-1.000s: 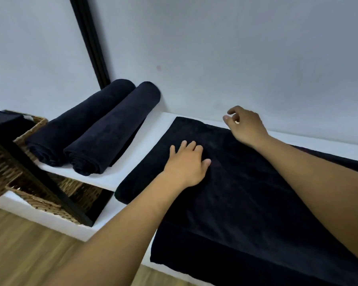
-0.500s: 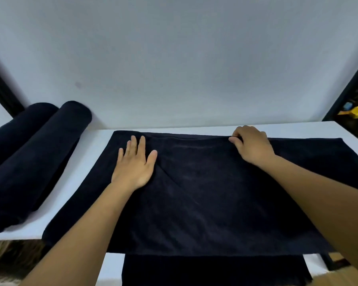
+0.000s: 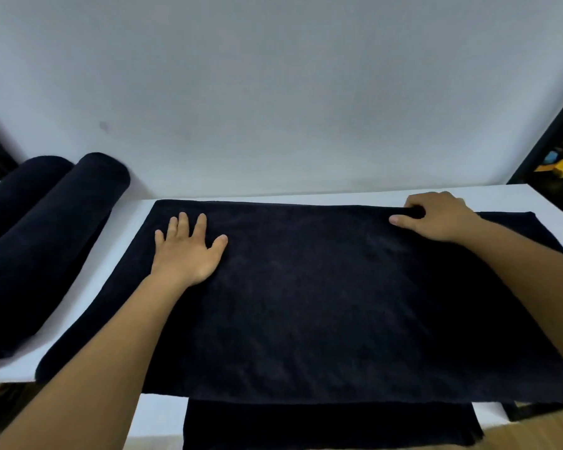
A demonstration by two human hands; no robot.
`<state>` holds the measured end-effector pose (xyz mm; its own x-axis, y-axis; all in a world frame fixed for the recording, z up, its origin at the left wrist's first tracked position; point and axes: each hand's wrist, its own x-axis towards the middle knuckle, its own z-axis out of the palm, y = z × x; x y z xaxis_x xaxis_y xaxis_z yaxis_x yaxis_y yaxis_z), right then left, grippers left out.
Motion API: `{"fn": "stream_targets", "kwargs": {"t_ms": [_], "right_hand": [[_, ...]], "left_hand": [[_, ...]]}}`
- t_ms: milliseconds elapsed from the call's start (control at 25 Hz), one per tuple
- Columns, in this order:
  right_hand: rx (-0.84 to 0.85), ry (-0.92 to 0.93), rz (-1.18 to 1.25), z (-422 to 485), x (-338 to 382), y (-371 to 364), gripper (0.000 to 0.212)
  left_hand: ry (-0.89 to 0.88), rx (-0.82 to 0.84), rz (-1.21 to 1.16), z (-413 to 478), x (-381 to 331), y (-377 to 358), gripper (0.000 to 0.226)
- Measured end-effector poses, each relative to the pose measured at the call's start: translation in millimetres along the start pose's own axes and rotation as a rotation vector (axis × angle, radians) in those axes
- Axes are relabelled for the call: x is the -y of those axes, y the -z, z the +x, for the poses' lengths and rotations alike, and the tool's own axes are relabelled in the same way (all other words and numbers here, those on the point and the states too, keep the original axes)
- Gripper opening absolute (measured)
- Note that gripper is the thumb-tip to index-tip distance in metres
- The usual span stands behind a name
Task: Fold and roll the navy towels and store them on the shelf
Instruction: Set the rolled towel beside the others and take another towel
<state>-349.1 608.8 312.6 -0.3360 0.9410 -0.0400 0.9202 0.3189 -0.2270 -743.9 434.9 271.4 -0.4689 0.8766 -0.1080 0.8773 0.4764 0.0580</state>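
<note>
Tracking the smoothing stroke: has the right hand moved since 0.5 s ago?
Yes. The right hand slid rightward along the towel's far edge, toward its right corner.

A white shelf (image 3: 130, 224) carries a navy towel (image 3: 338, 303) spread flat across its middle, from back edge to front edge. At the left end a rolled towel (image 3: 62, 228) lies touching another roll (image 3: 17, 190).

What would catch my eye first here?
A big navy towel lies spread flat across the white shelf, filling the middle. The left hand presses flat on it, while the right hand pinches its far edge. Two rolled towels lie side by side at the left.
</note>
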Motion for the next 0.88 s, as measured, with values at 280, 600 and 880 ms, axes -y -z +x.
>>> {"fn": "stream_targets", "kwargs": {"t_ms": [280,600,880], "right_hand": [[-0.051,-0.161,-0.043,-22,-93,23,0.04],[-0.291,-0.485,-0.277,-19,-123,15,0.038],[-0.116,-0.275,-0.149,-90,-69,-14,0.064]], "left_hand": [[-0.006,-0.023,0.032,2,2,0,0.077],[0.096,0.036,-0.017,-6,-8,7,0.084],[-0.046,-0.116,0.031,9,-13,2,0.083]]}}
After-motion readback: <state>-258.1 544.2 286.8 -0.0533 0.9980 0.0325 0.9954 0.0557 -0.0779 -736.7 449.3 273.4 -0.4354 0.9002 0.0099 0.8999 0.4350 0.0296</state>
